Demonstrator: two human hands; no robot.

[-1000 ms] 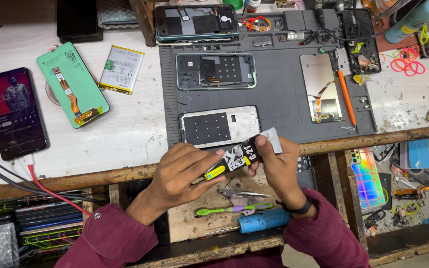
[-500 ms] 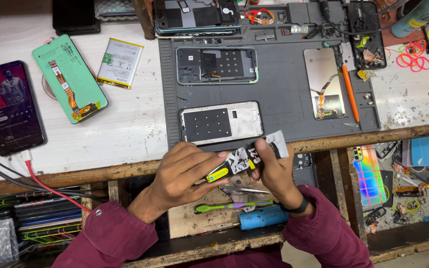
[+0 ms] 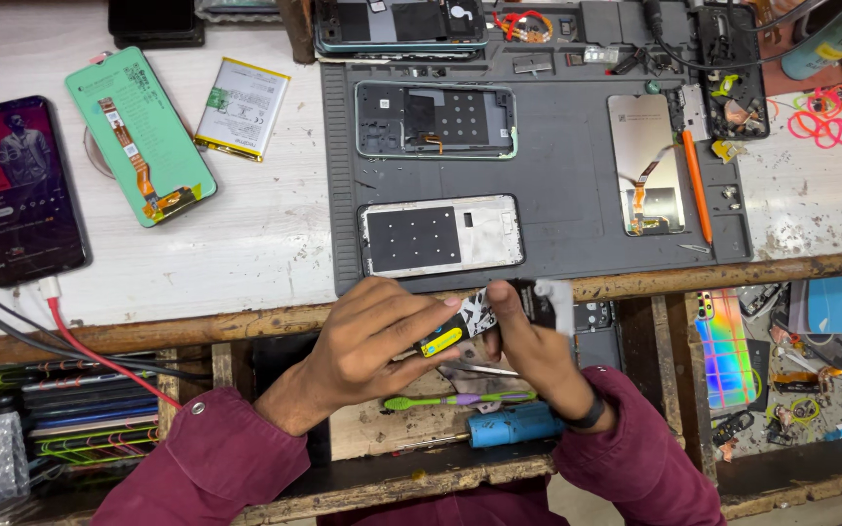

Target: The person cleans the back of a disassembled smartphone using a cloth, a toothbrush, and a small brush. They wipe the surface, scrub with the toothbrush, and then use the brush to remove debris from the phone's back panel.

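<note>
My left hand (image 3: pixel 372 336) and my right hand (image 3: pixel 528 346) meet just below the bench's front edge, both gripping a small black-and-white tube (image 3: pixel 475 317) with a yellow end. My left fingers pinch the yellow end; my right fingers wrap the other end, where a white flap sticks out. Just beyond my hands, on the grey work mat (image 3: pixel 567 175), lies a silver phone frame (image 3: pixel 440 236) with a dark panel. Farther back on the mat rests another phone frame (image 3: pixel 436 119).
A phone with a lit screen (image 3: pixel 19 190) on a red cable, a green phone back (image 3: pixel 138 136) and a battery (image 3: pixel 242 107) lie on the white bench at left. A screen panel (image 3: pixel 645 166) and orange tool (image 3: pixel 698 185) lie at right. A green tool (image 3: pixel 460 399) and blue tool (image 3: pixel 514 426) sit under my hands.
My hands have stayed together on the tube, which has tilted slightly. My view has shifted a little, so the bench sits lower in the frame.
</note>
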